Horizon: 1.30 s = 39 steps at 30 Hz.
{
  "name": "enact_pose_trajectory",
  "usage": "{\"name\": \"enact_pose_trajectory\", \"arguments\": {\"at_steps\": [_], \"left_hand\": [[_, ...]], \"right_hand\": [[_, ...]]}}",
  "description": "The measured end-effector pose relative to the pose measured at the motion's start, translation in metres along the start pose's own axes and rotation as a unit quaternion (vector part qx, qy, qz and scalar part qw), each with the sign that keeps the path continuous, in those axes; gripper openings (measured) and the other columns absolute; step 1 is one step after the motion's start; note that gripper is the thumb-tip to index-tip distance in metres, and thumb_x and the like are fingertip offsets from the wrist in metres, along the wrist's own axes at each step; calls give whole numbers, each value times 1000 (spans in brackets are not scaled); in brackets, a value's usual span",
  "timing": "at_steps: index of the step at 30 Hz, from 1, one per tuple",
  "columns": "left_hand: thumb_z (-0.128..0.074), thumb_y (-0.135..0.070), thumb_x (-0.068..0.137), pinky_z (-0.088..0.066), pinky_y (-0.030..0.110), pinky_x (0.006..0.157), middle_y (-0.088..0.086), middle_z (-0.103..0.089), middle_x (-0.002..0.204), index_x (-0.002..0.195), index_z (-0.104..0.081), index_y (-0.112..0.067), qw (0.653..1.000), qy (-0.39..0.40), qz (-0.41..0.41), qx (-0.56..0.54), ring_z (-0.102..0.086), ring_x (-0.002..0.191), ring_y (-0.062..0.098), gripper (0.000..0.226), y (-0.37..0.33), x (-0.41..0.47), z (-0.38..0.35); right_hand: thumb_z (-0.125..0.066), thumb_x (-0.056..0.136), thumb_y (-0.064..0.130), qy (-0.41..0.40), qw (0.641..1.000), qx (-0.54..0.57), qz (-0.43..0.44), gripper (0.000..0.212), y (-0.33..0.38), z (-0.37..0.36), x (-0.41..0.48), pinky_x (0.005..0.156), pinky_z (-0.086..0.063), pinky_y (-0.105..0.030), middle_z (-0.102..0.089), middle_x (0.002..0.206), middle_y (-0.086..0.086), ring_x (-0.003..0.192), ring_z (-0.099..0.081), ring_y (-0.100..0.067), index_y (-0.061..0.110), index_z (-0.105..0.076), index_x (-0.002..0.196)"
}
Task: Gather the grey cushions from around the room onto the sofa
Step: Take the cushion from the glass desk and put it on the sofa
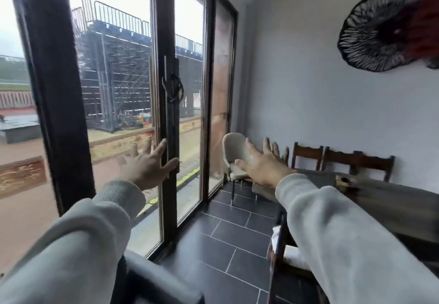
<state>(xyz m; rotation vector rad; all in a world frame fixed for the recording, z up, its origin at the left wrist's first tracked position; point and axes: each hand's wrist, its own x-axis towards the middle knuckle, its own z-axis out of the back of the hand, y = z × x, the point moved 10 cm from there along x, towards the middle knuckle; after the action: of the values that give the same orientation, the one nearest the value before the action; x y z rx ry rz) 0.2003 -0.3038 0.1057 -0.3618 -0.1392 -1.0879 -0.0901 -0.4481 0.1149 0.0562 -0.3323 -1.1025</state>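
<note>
In the head view both arms reach forward in soft, pale grey knitted sleeves (90, 239) with ribbed cuffs. The left hand (145, 168), in the middle left of the frame, has its fingers spread apart and holds nothing; it is in front of the dark, smooth frame of the glass door (169, 113). The right hand (261, 163), in the middle of the frame, is also spread wide and empty, and its outline is blurred.

Behind the right hand stands a cream armchair (234, 154) with a rounded padded back and thin dark legs. At the right is a long dark wooden table (389, 206) with brown wooden chairs (342, 158) along the pale wall. In the upper right hangs a round black woven wall piece (377, 30). The floor (228, 239) is of dark rectangular tiles with light joints.

No grey cushion or sofa can be recognised with certainty here, and no writing can be read.
</note>
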Motion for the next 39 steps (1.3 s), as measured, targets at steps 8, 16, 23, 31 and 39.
{"name": "enact_pose_trajectory", "arguments": {"at_steps": [8, 16, 23, 31, 39], "left_hand": [[-24, -85, 91, -8, 70, 120, -3, 8, 176, 162, -2, -53, 992, 24, -124, -30, 4, 160, 38, 81, -223, 3, -57], [-31, -83, 93, -4, 71, 121, -6, 6, 176, 163, -8, -50, 956, 63, -276, -74, 7, 160, 36, 81, -460, 0, -133], [-29, -79, 96, -6, 73, 120, -7, 7, 176, 163, -6, -51, 889, 124, -430, -96, 7, 160, 35, 75, -680, -44, -211], [-17, -89, 88, -4, 73, 120, -6, 8, 175, 161, -5, -55, 783, 175, -582, -134, 10, 160, 39, 81, -903, -127, -252], [-28, -81, 95, -5, 70, 121, -3, 5, 176, 164, -9, -47, 687, 243, -663, -173, 7, 160, 38, 79, -1045, -265, -256]], "right_hand": [[-34, 97, 79, 14, 990, 29, -137, 87, -213, 21, -67, 121, 16, -61, 25, 171, -12, 157, 22, -37, 44, 6, 165], [-24, 94, 84, 2, 959, -30, -281, 89, -414, 38, -151, 119, 21, -62, 19, 172, -17, 158, 20, -40, 42, 9, 165], [-23, 92, 85, -16, 901, -76, -427, 91, -568, 70, -242, 121, 14, -65, 11, 173, -19, 158, 13, -42, 39, 6, 165], [-23, 96, 82, -27, 816, -100, -568, 90, -675, 134, -347, 122, 12, -66, 12, 173, -19, 158, 13, -44, 35, 10, 166], [-24, 95, 83, -46, 718, -117, -684, 93, -732, 163, -481, 122, 13, -65, 11, 173, -18, 159, 11, -43, 33, 8, 166]]}}
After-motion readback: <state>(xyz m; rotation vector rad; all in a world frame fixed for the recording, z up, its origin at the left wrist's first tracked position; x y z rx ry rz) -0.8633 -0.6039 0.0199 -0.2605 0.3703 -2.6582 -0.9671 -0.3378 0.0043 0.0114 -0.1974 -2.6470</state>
